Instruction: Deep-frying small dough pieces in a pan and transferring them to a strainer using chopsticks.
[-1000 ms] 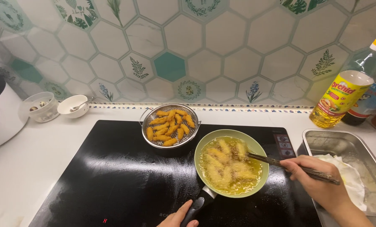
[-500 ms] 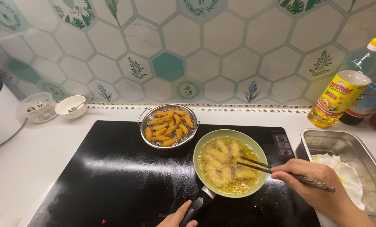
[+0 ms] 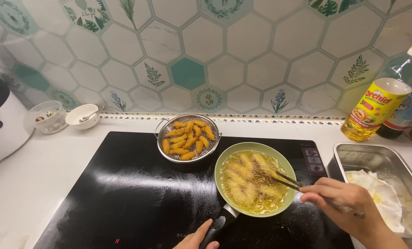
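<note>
The right hand (image 3: 349,207), at the lower right, is closed around a pair of dark chopsticks (image 3: 291,181) whose tips reach left into a green frying pan (image 3: 254,184), among pale battered pieces (image 3: 243,182) lying in bubbling oil. The pan sits just left of this hand, on a black glass cooktop (image 3: 123,193). At the bottom edge the left hand (image 3: 197,239) grips the pan's dark handle (image 3: 219,227), which points down toward the person. Just beyond the pan, up and to the left and close to its rim, a round wire basket (image 3: 188,137) holds golden fried pieces (image 3: 187,136). Right of the right hand stands a metal tray (image 3: 376,159) lined with white paper. Behind it, against the tiled wall, stand a bottle of yellow oil (image 3: 381,103) and a darker bottle. Far left on the white worktop (image 3: 26,184) are a small white bowl (image 3: 82,115) with a spoon, a clear cup (image 3: 47,116) and a white appliance (image 3: 0,122)
</note>
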